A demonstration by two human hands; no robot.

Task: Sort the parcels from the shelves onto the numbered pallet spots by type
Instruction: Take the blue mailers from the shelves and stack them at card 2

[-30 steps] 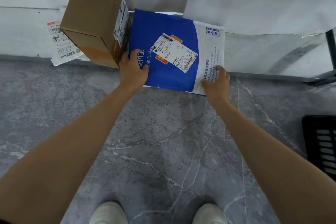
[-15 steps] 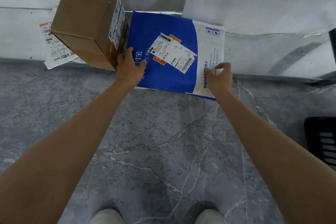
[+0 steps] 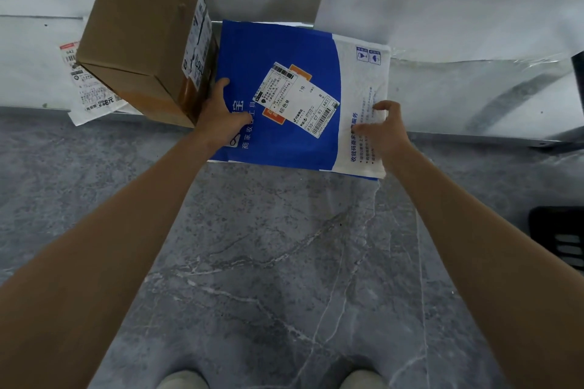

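One mailer [image 3: 278, 50] overhangs the shelf [image 3: 448, 98] above marbled floor [image 3: 284, 246].

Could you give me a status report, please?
Left hand, right hand gripping flat blue-and-white plastic mailer, overhanging shelf edge. Obstruction: brown cardboard box beside left hand.

Mailer [image 3: 278, 50]: deep blue over most of face, white band down right side, white characters on the blue, blue characters and two small blue icons on the white. Shipping label [image 3: 297, 98]: white, black text and barcodes; orange sticker [image 3: 301, 71] peeking out from under it. Cardboard box [image 3: 139, 19]: plain brown, amber tape sheen at lower corner, white box label [image 3: 197, 41] with black print. Flat bag [image 3: 91, 95]: white, red strip at top of its label, black print. Floor [image 3: 268, 262]: grey marble pattern, white veins. Shelf [image 3: 442, 98]: pale grey, darker grey streak. Pallet [image 3: 559, 237]: black, slatted. Shoes [image 3: 181, 380]: off-white.
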